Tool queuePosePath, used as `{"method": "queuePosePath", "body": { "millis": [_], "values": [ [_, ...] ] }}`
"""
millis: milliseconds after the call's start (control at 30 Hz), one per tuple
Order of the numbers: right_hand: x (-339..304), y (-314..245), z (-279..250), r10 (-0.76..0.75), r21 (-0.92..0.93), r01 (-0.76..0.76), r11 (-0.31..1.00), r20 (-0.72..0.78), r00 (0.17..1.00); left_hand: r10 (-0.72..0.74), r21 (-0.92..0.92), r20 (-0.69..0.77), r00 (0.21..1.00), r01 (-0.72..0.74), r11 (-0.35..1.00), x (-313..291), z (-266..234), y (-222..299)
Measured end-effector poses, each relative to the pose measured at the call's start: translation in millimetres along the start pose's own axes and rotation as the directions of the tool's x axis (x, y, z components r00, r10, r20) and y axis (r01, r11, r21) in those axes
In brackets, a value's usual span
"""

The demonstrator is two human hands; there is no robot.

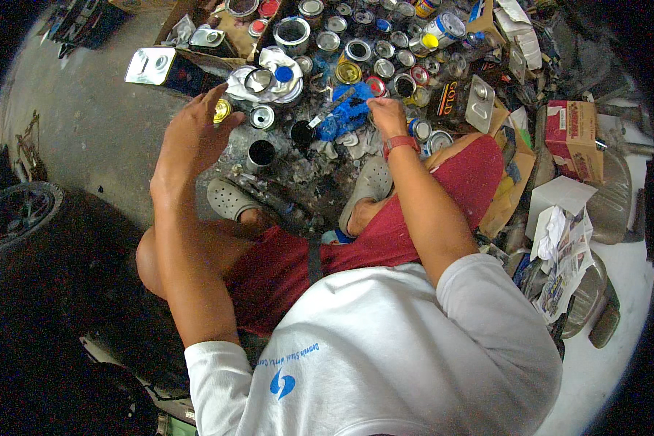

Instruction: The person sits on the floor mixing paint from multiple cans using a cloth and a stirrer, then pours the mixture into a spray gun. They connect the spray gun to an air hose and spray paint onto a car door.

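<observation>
My left hand (194, 131) is raised at the left, thumb and fingers apart with nothing between them. It is nearest a small yellow-topped can (222, 110) and an open can (262, 116). My right hand (389, 116), with a red watch on its wrist, is closed beside a crumpled blue cloth (341, 125). What its fingers pinch, if anything, is too small to make out. A brush-like tool with a pale tip (315, 121) lies against the cloth, over a can of dark liquid (303, 132). Another dark-filled can (261, 153) stands between my feet and the cloth.
Several paint cans (328, 41) crowd the floor ahead. A rectangular tin (152, 67) and a cardboard box (229, 33) stand at the far left. Another tin (479, 100) and a red-and-brown carton (574, 138) are on the right. A tyre (22, 218) lies left.
</observation>
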State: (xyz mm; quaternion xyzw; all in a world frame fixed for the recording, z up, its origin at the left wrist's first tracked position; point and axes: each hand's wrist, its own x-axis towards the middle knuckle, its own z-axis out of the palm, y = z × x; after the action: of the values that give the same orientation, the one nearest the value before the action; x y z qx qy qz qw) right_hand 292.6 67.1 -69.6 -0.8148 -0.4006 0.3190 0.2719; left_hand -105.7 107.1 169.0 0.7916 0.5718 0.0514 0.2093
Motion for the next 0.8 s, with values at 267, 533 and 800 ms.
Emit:
{"method": "queuePosePath", "body": {
  "millis": [267, 533, 800],
  "values": [
    [-42, -72, -97, -0.214, -0.322, 0.247, 0.914, 0.134, 0.968, 0.095, -0.001, -0.028, 0.995, -0.095, 0.995, -4, 12, 25],
    [-94, -131, -160, -0.353, -0.153, 0.444, 0.883, 0.407, 0.842, 0.241, -0.113, 0.063, 0.968, -0.233, 0.966, -9, 35, 53],
    [-130, -172, -153, -0.525, 0.300, 0.431, 0.851, 0.525, 0.670, 0.213, -0.339, -0.071, 0.975, -0.224, 0.914, -14, 64, 52]
  ]
}}
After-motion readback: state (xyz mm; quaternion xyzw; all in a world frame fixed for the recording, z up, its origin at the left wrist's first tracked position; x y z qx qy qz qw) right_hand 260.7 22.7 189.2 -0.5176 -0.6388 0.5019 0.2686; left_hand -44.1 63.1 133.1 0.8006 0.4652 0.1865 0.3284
